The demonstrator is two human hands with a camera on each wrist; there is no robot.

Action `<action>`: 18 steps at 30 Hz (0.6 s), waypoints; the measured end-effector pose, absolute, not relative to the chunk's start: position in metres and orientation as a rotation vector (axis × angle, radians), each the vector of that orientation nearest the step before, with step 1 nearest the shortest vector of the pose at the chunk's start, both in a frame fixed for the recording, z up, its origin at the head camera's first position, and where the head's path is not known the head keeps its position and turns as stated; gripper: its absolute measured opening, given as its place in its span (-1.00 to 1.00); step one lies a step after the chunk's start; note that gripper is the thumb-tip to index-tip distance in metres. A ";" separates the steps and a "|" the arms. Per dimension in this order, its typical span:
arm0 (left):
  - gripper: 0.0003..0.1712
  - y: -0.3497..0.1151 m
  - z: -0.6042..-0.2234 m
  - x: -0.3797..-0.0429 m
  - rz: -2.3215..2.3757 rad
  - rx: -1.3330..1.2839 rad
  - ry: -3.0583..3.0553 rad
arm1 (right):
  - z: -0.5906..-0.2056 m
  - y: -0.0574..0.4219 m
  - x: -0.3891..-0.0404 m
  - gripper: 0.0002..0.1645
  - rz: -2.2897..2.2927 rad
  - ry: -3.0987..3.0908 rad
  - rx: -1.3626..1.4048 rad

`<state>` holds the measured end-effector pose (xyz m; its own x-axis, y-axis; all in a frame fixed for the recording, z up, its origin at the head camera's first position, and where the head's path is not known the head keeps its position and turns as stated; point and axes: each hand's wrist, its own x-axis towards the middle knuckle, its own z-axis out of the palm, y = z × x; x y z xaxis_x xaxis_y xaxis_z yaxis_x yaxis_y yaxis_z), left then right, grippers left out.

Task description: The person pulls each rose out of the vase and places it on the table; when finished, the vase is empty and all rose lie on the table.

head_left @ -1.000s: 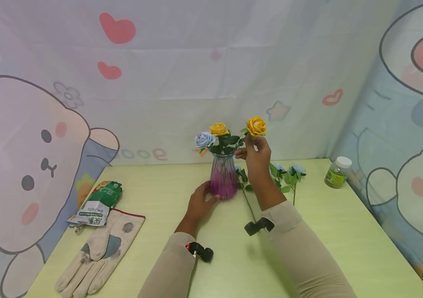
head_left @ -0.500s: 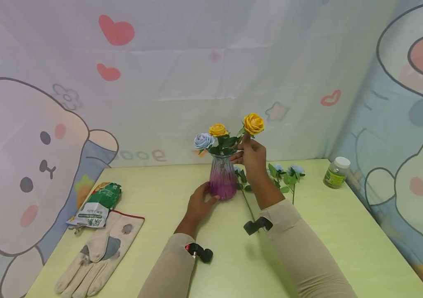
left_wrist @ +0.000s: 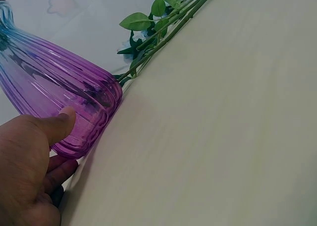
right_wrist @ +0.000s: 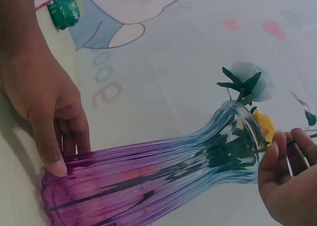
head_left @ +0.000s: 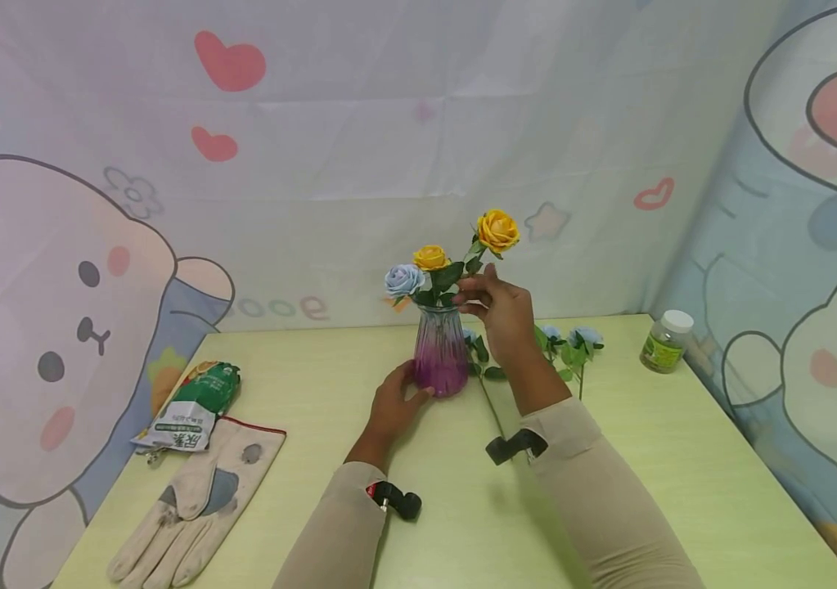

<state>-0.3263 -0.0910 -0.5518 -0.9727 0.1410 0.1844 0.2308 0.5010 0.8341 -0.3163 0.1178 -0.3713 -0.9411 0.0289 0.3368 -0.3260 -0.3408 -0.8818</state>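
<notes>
Right hand (head_left: 504,315) pinches higher yellow rose (head_left: 497,231) below its bloom, leaning rightward by mouth of upright vase (head_left: 442,352); left hand (head_left: 394,402) grips base.

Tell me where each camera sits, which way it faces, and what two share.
Head: worn on the head, facing forward and down at the vase and table; left hand, right hand and both sleeves show.
Left wrist: worn there, facing the vase's purple base; left hand shows, plus a sliver of the right.
Right wrist: worn there, facing the vase and blue rose; both hands show.
Both wrist views share the vase and left hand.
</notes>
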 end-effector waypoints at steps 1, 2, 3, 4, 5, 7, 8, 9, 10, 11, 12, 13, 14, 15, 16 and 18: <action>-0.17 -0.091 -0.552 -0.326 -1.490 -0.325 -2.641 | -0.372 0.118 -0.316 -0.43 2.369 -1.658 0.399; -0.17 -0.091 -0.552 -0.326 -1.489 -0.323 -2.640 | -0.372 0.119 -0.316 -0.48 2.359 -1.659 0.407; -0.17 -0.091 -0.552 -0.326 -1.490 -0.323 -2.639 | -0.373 0.119 -0.316 -0.54 2.343 -1.663 0.406; -0.17 -0.091 -0.552 -0.326 -1.489 -0.320 -2.641 | -0.374 0.120 -0.316 -0.59 2.329 -1.659 0.402; -0.17 -0.091 -0.552 -0.326 -1.492 -0.318 -2.642 | -0.375 0.120 -0.316 -0.61 2.316 -1.650 0.401; -0.17 -0.091 -0.552 -0.325 -1.495 -0.315 -2.643 | -0.377 0.119 -0.317 -0.63 2.278 -1.645 0.405; -0.17 -0.091 -0.552 -0.325 -1.498 -0.313 -2.644 | -0.378 0.119 -0.317 -0.63 2.262 -1.638 0.413; -0.16 -0.091 -0.552 -0.325 -1.500 -0.312 -2.645 | -0.379 0.118 -0.317 -0.63 2.250 -1.627 0.425; -0.16 -0.092 -0.551 -0.324 -1.503 -0.311 -2.644 | -0.379 0.117 -0.317 -0.62 2.238 -1.612 0.441; -0.16 -0.092 -0.551 -0.324 -1.507 -0.311 -2.641 | -0.379 0.116 -0.318 -0.59 2.230 -1.598 0.456; -0.16 -0.092 -0.551 -0.324 -1.510 -0.312 -2.639 | -0.379 0.115 -0.318 -0.57 2.231 -1.575 0.465; -0.16 -0.092 -0.551 -0.324 -1.513 -0.313 -2.637 | -0.379 0.114 -0.318 -0.55 2.228 -1.550 0.469; -0.17 -0.092 -0.551 -0.324 -1.515 -0.314 -2.634 | -0.379 0.112 -0.318 -0.52 2.228 -1.529 0.464; -0.17 -0.091 -0.551 -0.324 -1.518 -0.319 -2.631 | -0.378 0.111 -0.318 -0.50 2.230 -1.506 0.456; -0.17 -0.091 -0.550 -0.324 -1.521 -0.320 -2.629 | -0.378 0.110 -0.318 -0.49 2.221 -1.492 0.441; -0.17 -0.091 -0.550 -0.324 -1.523 -0.320 -2.632 | -0.377 0.108 -0.318 -0.50 2.208 -1.454 0.412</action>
